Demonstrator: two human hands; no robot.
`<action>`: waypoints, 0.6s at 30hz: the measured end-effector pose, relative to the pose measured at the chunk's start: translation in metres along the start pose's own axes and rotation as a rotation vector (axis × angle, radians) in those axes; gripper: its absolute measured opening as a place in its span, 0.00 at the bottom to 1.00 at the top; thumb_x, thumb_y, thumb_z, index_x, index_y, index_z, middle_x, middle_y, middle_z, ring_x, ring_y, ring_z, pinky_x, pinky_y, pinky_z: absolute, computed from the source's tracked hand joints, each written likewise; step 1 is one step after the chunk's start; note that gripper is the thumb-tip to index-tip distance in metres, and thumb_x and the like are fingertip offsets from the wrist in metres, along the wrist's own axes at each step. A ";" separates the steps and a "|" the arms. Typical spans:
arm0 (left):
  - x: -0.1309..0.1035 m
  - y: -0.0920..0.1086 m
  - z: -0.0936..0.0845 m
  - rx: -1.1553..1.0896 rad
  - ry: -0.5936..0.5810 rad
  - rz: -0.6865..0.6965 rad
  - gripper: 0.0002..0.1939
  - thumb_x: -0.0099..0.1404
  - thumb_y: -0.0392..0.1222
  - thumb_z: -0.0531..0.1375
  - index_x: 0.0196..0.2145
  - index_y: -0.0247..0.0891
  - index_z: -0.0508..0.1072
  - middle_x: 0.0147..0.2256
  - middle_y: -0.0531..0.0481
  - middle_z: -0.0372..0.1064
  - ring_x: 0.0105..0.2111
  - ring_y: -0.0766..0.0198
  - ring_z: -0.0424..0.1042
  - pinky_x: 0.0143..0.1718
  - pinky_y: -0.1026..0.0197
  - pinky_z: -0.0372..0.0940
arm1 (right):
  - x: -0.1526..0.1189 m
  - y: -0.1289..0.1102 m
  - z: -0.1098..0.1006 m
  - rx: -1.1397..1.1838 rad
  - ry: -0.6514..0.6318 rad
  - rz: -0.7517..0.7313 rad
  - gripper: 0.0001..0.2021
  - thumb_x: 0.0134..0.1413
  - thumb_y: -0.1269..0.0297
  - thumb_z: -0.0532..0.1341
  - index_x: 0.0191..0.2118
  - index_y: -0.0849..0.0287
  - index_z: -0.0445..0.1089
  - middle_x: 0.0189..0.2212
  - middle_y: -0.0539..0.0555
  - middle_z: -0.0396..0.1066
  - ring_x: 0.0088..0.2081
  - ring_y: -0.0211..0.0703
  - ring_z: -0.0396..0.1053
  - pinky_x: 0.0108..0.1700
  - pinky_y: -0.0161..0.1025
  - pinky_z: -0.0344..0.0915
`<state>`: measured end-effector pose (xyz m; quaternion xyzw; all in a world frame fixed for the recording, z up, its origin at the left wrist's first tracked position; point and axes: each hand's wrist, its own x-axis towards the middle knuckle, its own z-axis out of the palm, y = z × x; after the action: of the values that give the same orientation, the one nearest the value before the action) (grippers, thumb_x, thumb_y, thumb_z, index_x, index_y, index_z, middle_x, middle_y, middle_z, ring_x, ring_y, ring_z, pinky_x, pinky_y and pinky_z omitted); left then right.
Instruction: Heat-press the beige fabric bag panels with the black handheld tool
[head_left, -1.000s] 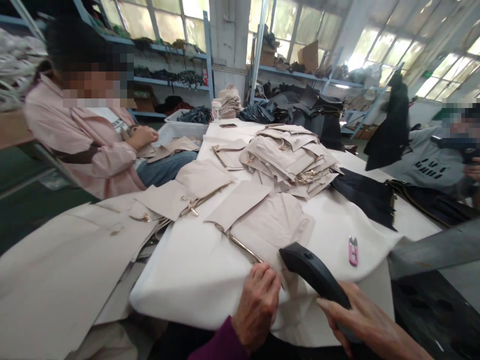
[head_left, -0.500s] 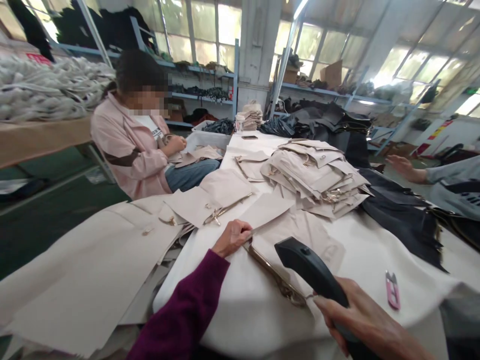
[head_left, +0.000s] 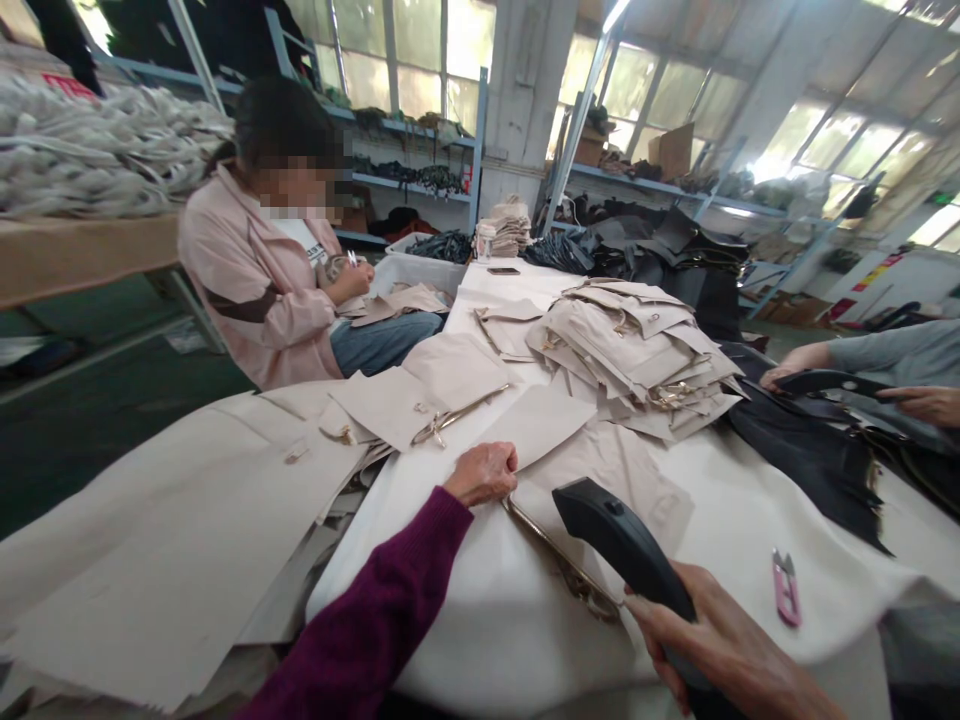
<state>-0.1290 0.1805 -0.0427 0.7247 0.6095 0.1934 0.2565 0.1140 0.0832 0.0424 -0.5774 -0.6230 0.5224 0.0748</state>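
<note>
My left hand reaches out over the white table and pinches the near corner of a beige fabric piece. Below it lies another beige piece with a gold zipper strip along its edge. My right hand grips a black handheld tool, its tip raised above that zipper piece.
A heap of beige pieces sits mid-table, dark fabric to the right. Pink thread snips lie near the right edge. A person in a pink jacket sits at left; another person's hands work at right. Large beige sheets hang off the left.
My left hand went from the near table edge out to the beige piece's corner and now grips it. The view swung up and left. The right hand keeps the black tool.
</note>
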 end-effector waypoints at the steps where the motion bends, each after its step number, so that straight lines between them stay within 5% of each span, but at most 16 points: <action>1: 0.003 0.001 0.000 0.023 -0.018 -0.008 0.10 0.47 0.35 0.55 0.29 0.39 0.72 0.28 0.50 0.72 0.29 0.60 0.68 0.27 0.62 0.56 | -0.002 0.002 0.000 0.007 0.000 -0.005 0.15 0.51 0.53 0.56 0.23 0.58 0.57 0.14 0.45 0.61 0.14 0.32 0.60 0.17 0.29 0.61; 10: 0.031 0.010 -0.004 0.148 -0.158 -0.082 0.05 0.43 0.40 0.63 0.19 0.38 0.69 0.22 0.51 0.69 0.26 0.61 0.69 0.24 0.64 0.56 | -0.006 0.034 -0.004 0.033 -0.005 -0.055 0.16 0.54 0.50 0.54 0.25 0.58 0.57 0.12 0.44 0.59 0.13 0.33 0.59 0.17 0.31 0.60; 14: 0.032 0.011 0.002 0.158 -0.068 -0.100 0.16 0.49 0.53 0.62 0.17 0.38 0.66 0.23 0.45 0.69 0.28 0.55 0.70 0.26 0.61 0.55 | -0.010 0.036 -0.006 0.057 0.011 -0.048 0.17 0.52 0.49 0.55 0.25 0.57 0.56 0.12 0.44 0.59 0.13 0.32 0.58 0.17 0.29 0.60; 18: 0.029 0.010 0.006 0.100 0.026 -0.096 0.20 0.60 0.52 0.53 0.16 0.38 0.64 0.20 0.45 0.66 0.27 0.57 0.68 0.28 0.60 0.53 | -0.011 0.035 -0.009 0.082 0.004 -0.050 0.18 0.52 0.47 0.55 0.24 0.57 0.56 0.12 0.45 0.60 0.13 0.33 0.59 0.17 0.30 0.61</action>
<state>-0.1125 0.2071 -0.0420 0.7040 0.6557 0.1599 0.2210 0.1462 0.0726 0.0267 -0.5591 -0.6153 0.5442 0.1127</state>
